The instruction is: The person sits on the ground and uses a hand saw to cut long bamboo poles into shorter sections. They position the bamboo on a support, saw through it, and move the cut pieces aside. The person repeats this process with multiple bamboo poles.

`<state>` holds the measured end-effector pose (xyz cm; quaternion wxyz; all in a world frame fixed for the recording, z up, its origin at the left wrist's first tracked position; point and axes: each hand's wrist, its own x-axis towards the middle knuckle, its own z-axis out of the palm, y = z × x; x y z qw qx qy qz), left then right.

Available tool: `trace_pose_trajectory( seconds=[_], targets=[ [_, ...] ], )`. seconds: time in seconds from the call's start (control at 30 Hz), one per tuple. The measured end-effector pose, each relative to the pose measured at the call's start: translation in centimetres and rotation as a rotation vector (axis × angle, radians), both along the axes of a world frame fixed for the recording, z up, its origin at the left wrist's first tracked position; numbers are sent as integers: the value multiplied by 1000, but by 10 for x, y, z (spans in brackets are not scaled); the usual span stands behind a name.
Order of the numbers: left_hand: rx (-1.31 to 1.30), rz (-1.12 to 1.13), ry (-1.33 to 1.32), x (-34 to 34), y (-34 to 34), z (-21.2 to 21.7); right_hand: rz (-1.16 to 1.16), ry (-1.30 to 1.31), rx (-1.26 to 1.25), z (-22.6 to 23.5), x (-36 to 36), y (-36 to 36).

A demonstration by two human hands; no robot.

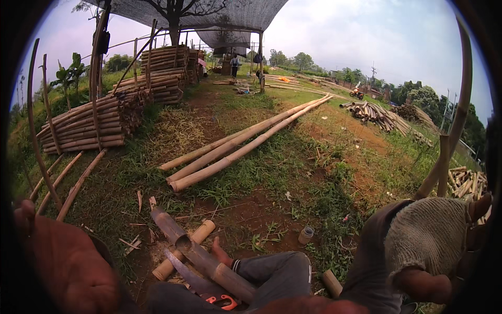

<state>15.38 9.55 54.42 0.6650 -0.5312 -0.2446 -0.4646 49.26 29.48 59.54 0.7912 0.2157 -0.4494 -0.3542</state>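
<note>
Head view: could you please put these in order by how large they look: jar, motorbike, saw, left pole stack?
1. Left pole stack
2. Saw
3. Jar and motorbike: too alike to rank; the motorbike is farther away.

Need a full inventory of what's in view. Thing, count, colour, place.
Saw: 1, grey blade, orange handle, bottom centre
Dark bamboo: at least 1, grey-brown, crossing lighter piece
Lighter bamboo piece: 1, tan, bottom centre
Jar: 1, pale, ground right of centre
Offcut: 1, tan, bottom
Long poles: 3, tan, centre
Bamboo stacks: several, brown, upper left
Bamboo heaps: at least 2, brown, right
Shade net: grey, overhead
Motorbike: 1, reddish, far right
Distant person: 1, upper centre
Left hand: 1, bare, lower left
Right hand: 1, beige knit covering, lower right
</note>
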Motion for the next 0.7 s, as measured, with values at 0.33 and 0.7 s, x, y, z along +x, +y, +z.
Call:
trace_pose_trajectory(
  seconds=[0.33,0.7],
  targets=[
    [-1387,311,-349,-61,187,-148,-984,-1346,-1917,-284,-43,154],
    [-2364,586,-110,-97,247,-384,-1259,-1795,-1894,-391,-19,121]
  ],
)
